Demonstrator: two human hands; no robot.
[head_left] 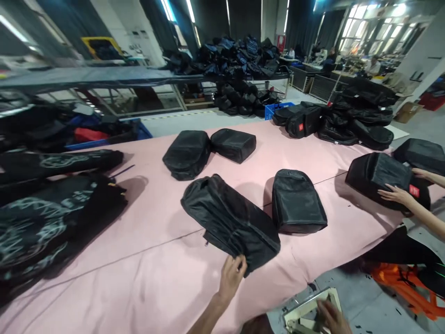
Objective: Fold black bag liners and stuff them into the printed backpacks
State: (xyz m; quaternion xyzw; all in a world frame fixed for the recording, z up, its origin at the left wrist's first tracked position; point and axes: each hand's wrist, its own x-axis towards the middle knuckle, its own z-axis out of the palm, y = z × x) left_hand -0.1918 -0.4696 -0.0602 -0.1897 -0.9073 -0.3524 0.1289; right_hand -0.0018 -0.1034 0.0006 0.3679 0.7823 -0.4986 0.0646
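My left hand (232, 278) pinches the lower edge of a black backpack (236, 218), which lies tilted on the pink-covered table (156, 278). The bag's fabric looks loose and wrinkled along the near side. Off the table's front edge, my right hand (332, 317) is slightly blurred, with its fingers stretched out and nothing visible in them. Below it is a pale metal frame (295, 317). Another black backpack (297, 202) rests just right of the one I hold, its front face up.
Two more black bags (187, 153) lie farther back. At the left are printed black bags (45, 222). A co-worker's hands (396, 194) rest on a backpack with a red label (413, 190) at the right. Piled bags (358, 116) occupy the far right corner; orange material (403, 283) lies below.
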